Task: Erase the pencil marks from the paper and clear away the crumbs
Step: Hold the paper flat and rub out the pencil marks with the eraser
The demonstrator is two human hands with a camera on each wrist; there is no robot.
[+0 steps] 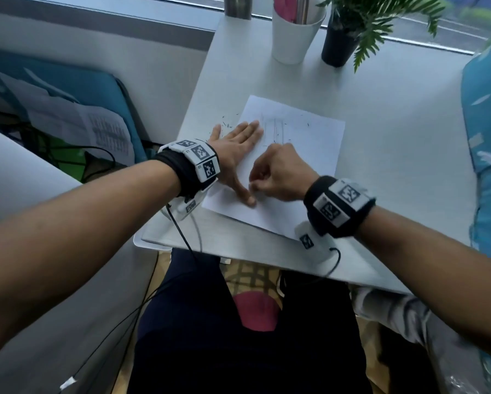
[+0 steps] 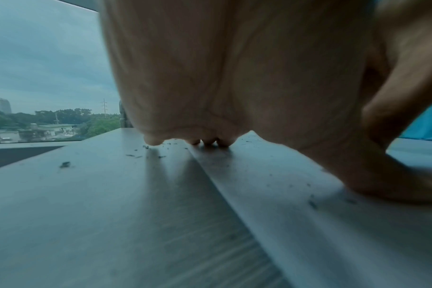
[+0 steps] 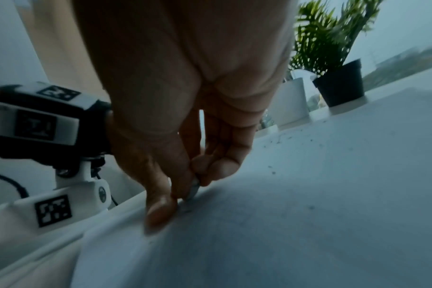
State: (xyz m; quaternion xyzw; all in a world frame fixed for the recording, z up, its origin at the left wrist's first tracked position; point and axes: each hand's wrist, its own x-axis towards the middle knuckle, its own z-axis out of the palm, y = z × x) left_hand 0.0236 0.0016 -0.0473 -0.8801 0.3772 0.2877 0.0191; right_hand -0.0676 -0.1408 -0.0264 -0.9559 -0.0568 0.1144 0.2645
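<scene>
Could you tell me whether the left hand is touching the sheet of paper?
Touching. In the head view the left hand lies flat on the paper; the left wrist view shows its fingertips pressed onto the sheet.

I sit at a white surface [image 1: 380, 143] by a window, like a home study nook: pen cup [image 1: 294, 32], potted plant [image 1: 342, 44].

No readable text anywhere.

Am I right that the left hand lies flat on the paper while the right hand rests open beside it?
Not quite: the right hand is not open; its fingertips pinch a small eraser against the paper, as the right wrist view shows. The left hand does lie flat.
</scene>
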